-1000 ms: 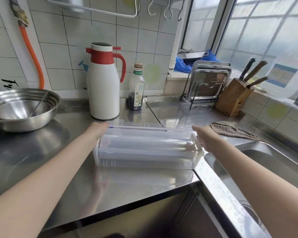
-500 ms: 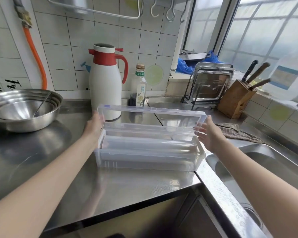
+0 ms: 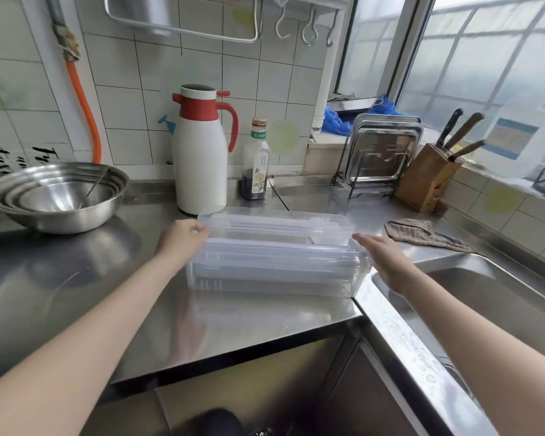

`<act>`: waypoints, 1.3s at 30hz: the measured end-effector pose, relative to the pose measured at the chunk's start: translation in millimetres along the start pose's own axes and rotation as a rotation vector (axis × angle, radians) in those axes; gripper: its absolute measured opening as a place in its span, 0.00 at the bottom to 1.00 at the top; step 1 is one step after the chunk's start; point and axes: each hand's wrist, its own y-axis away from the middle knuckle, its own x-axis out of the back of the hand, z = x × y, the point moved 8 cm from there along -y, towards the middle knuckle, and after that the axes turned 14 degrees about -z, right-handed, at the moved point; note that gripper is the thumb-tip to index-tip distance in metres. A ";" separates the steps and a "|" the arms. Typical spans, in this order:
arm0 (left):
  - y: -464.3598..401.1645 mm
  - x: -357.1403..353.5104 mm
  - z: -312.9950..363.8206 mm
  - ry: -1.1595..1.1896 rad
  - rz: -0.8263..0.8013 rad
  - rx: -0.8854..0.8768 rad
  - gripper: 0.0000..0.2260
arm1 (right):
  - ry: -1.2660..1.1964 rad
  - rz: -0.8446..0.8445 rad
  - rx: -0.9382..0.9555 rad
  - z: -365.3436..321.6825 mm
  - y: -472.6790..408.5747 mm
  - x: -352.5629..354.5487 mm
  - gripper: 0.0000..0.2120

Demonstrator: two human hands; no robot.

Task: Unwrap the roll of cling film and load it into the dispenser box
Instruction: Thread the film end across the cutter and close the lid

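Left hand (image 3: 183, 239) pinched the box lid (image 3: 274, 223) at 9 o'clock, right hand (image 3: 383, 258) open beside the box (image 3: 276, 269); uneven pressure could skid it along the surface (image 3: 249, 322).

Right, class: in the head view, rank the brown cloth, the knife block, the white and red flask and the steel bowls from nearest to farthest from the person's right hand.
1. Brown cloth: just beyond the right hand, towards the sink side.
2. Knife block: behind the cloth, at the wall.
3. White and red flask: across the dispenser box, back left.
4. Steel bowls: far left.
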 end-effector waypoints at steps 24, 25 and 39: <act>15.5 -42.8 46.1 -0.868 -0.582 -0.173 0.09 | 1.386 -0.395 -0.039 -43.2 -9.2 -62.4 0.13; 14.3 -44.5 45.1 -0.875 -0.589 -0.168 0.10 | 1.403 -0.407 -0.036 -42.4 -9.4 -64.1 0.12; 9.1 -47.8 41.0 -0.905 -0.554 -0.226 0.09 | 1.416 -0.381 0.053 -34.4 -2.7 -65.2 0.14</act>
